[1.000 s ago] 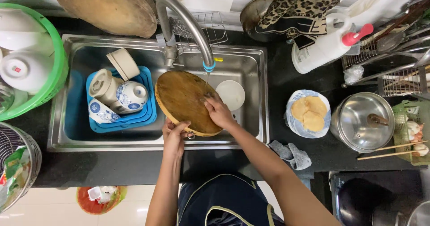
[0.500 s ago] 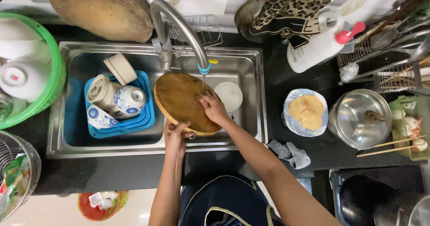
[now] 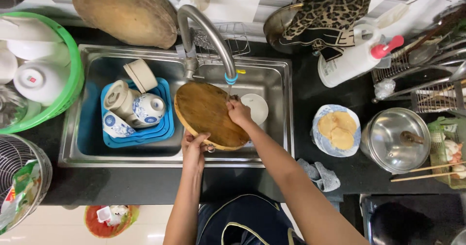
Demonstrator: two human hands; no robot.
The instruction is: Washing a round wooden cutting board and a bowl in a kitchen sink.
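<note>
1. Basket [image 3: 73, 80], green, at the far left, holding white bowls [image 3: 34, 77]
2. Blue tray [image 3: 165, 123] in the steel sink [image 3: 286, 109], stacked with cups
3. Left hand [image 3: 194, 148], fingers closed on the near edge of the round wooden board [image 3: 206, 111]
4. Board tilted over the sink, under the tap [image 3: 208, 31]
5. Right hand [image 3: 238, 113], pressed on the board's right face
6. Plate [image 3: 318, 135] and steel pot [image 3: 393, 138] on the counter at right

Home kitchen; steel sink [image 3: 272, 80], tap [image 3: 206, 29], stacked bowls [image 3: 29, 70], pot [image 3: 395, 140].
</note>
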